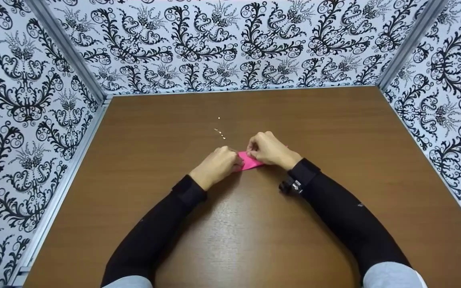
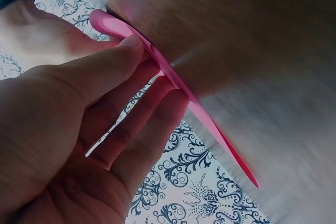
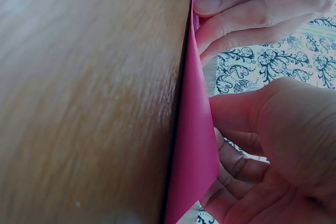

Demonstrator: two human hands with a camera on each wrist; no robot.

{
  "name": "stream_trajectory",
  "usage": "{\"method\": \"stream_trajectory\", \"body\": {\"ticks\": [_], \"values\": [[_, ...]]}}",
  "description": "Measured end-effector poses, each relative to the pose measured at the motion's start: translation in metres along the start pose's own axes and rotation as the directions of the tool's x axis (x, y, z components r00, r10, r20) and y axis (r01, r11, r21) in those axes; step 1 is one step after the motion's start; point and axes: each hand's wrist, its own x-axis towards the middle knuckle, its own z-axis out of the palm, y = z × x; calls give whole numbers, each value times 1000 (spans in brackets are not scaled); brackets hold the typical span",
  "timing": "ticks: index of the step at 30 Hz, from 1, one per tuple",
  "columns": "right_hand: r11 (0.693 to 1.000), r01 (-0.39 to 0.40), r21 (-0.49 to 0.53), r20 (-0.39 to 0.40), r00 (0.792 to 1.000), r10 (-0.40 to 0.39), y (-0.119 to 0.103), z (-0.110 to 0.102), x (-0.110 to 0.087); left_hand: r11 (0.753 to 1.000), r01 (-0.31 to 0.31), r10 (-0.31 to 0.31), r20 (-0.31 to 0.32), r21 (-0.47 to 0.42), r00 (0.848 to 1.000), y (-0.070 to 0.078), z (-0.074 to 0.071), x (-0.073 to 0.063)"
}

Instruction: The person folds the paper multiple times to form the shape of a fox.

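Observation:
A folded piece of bright pink paper (image 1: 250, 161) lies low against the wooden table between both hands. My left hand (image 1: 218, 164) pinches its left part; in the left wrist view the thumb (image 2: 118, 59) and fingertips meet along the paper's edge. My right hand (image 1: 270, 150) holds the right part with bent fingers. From the right wrist, the thumb (image 3: 236, 109) touches the pink paper (image 3: 195, 129) near its raised edge, while the other fingers curl beside that edge. A looped fold stands up at one end of the paper (image 2: 107, 24) in the left wrist view.
The brown wooden table (image 1: 154, 132) has several tiny white specks (image 1: 220, 133) beyond the hands. Patterned black-and-white walls (image 1: 222, 44) border the back and sides. A small black camera (image 1: 290, 186) sticks out from the right wrist, close above the tabletop.

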Motion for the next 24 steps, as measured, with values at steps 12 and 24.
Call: {"method": "stream_trajectory", "body": {"ticks": [12,24], "values": [[998,-32,45,-46,998,34,-5,-16,-10,999,36,-35,24,-22,999,0,0,0],[1000,15,17,-58,998,-14,-17,-17,-28,999,46,-46,28,1,999,2,-3,0]]}}
